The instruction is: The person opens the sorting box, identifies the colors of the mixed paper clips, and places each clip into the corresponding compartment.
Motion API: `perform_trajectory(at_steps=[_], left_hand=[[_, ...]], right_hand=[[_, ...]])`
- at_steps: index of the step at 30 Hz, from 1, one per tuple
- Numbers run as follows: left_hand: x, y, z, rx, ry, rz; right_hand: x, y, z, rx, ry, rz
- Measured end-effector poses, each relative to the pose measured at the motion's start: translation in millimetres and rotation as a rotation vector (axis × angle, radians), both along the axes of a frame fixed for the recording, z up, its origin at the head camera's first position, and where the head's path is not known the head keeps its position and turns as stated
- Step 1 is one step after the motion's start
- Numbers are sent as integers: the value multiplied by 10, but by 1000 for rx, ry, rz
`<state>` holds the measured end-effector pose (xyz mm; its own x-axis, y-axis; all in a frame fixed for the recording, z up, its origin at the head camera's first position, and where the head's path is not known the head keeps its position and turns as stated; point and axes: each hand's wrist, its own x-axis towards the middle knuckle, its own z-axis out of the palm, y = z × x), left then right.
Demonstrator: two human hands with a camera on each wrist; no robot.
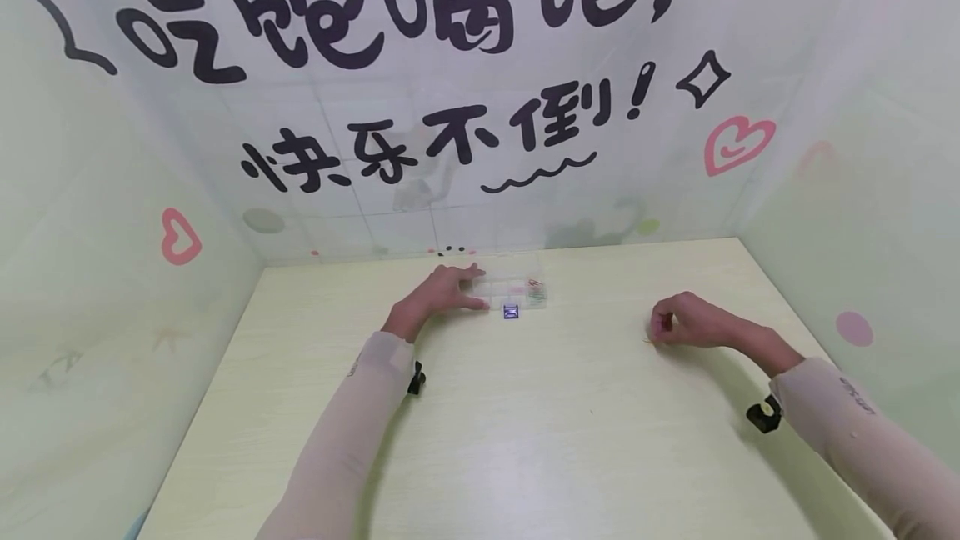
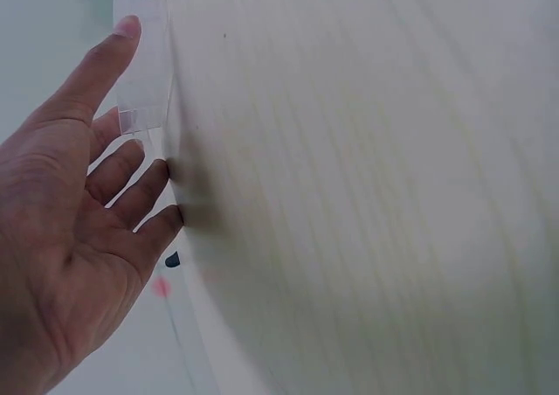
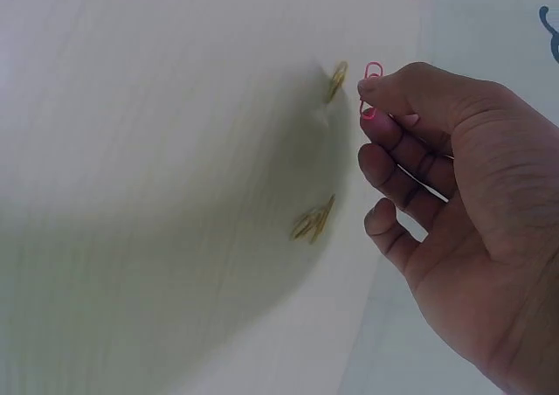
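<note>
A clear plastic compartment box (image 1: pixel 517 286) lies near the far edge of the pale wooden table (image 1: pixel 525 440). My left hand (image 1: pixel 448 288) rests flat against its left end, fingers straight; the wrist view shows the fingers (image 2: pixel 131 181) touching the clear box edge (image 2: pixel 144 80). My right hand (image 1: pixel 678 322) is at the right of the table, pinching a pink paper clip (image 3: pixel 372 89) between thumb and forefinger. Gold paper clips (image 3: pixel 314 222) lie on the table beside it, with another gold clip (image 3: pixel 337 80) further on.
A small dark blue-lit object (image 1: pixel 512 312) sits just in front of the box. Pale walls with black lettering and pink hearts (image 1: pixel 735 144) enclose the table on three sides.
</note>
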<state>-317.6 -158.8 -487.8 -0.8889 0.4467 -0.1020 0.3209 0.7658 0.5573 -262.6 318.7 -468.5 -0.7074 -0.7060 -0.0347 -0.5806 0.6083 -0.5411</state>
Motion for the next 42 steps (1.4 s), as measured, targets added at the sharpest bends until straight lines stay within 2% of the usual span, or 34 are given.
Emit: perform_trajectory(at_steps=[26,37,42], left_hand=[[16,29,46,-17,-3,6],[11,23,44,-16,-5,3],[-6,25,27,-25,-6,3]], right_hand=[[-357,-885,256,-76,118,23],[-528,-1313,258,-115,183,-47],[-587,-1490,218,-124,181,-81]])
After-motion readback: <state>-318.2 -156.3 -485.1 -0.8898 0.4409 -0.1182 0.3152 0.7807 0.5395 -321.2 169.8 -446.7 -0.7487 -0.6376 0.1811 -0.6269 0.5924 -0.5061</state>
